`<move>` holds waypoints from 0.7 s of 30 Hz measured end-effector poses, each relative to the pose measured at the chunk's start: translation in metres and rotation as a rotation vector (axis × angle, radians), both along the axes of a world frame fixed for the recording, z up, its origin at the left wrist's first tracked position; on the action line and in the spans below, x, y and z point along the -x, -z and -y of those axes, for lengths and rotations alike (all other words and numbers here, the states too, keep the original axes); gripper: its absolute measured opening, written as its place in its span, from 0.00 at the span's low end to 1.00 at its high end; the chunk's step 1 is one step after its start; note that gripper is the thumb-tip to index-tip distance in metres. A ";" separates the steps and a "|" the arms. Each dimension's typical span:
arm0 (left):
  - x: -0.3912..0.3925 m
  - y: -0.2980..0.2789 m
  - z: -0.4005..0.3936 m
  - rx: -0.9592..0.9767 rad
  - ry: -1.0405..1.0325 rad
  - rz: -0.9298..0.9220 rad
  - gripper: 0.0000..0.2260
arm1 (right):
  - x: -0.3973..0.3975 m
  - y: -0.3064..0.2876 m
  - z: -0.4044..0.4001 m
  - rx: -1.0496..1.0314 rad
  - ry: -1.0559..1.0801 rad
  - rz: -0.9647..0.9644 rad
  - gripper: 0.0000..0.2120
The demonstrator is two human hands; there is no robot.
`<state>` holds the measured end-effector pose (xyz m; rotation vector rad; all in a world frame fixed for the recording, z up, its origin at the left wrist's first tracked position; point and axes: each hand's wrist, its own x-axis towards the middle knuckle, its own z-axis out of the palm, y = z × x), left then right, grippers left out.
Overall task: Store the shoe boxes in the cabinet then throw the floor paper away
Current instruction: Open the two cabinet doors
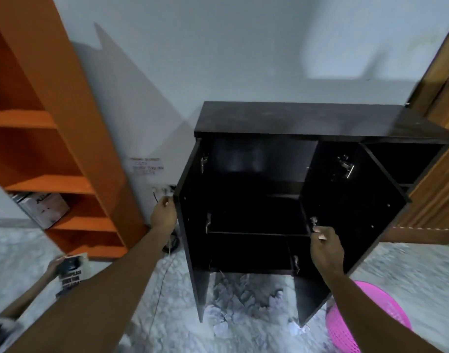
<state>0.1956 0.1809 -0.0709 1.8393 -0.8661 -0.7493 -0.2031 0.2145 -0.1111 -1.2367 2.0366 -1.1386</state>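
A low black cabinet (320,118) stands against the white wall with both doors swung out. My left hand (164,217) grips the outer edge of the left door (192,238). My right hand (326,248) holds the inner edge of the right door (355,200) with curled fingers. The shelves inside are dark and look bare. Crumpled pieces of white paper (241,296) lie on the floor in front of the cabinet. A white shoe box (44,208) sits on a lower shelf of the orange shelving.
Orange shelving (73,138) leans at the left. A pink plastic basket (358,319) stands on the floor at the lower right. Another person's hand (58,263) holds a printed sheet at the lower left. A cable runs from a wall socket (162,191). A wooden door (442,103) is at the right.
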 end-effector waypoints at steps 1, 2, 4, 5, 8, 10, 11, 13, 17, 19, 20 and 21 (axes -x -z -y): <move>-0.006 0.002 -0.004 0.024 -0.062 -0.019 0.16 | -0.007 0.000 0.002 0.002 -0.022 0.003 0.12; -0.010 0.005 -0.008 0.042 -0.124 -0.038 0.16 | -0.011 -0.001 0.004 0.005 -0.032 0.007 0.11; -0.015 0.019 -0.024 0.004 -0.179 -0.021 0.16 | -0.018 0.000 0.008 -0.002 -0.041 0.017 0.11; -0.015 0.030 -0.032 -0.034 -0.166 -0.001 0.16 | -0.021 0.001 0.012 -0.007 -0.046 0.018 0.11; -0.009 0.072 -0.054 -0.146 -0.040 0.099 0.16 | -0.027 0.010 0.020 -0.026 -0.055 0.013 0.10; 0.004 0.098 -0.066 -0.233 0.108 0.124 0.12 | -0.029 0.023 0.024 -0.044 -0.062 0.030 0.10; 0.015 0.107 -0.069 -0.265 0.185 0.129 0.08 | -0.029 0.031 0.026 -0.053 -0.061 0.048 0.10; 0.039 0.115 -0.075 -0.285 0.309 0.149 0.04 | -0.030 0.042 0.028 -0.053 -0.062 0.079 0.10; 0.091 0.136 -0.055 -0.312 0.476 0.176 0.06 | -0.019 0.070 0.032 -0.102 -0.074 0.101 0.11; 0.115 0.143 -0.038 -0.314 0.562 0.211 0.05 | -0.009 0.085 0.030 -0.102 -0.044 0.116 0.10; 0.125 0.148 -0.029 -0.300 0.593 0.215 0.05 | -0.004 0.092 0.028 -0.105 -0.018 0.130 0.09; 0.137 0.153 -0.021 -0.281 0.631 0.207 0.05 | 0.002 0.099 0.024 -0.118 0.021 0.143 0.09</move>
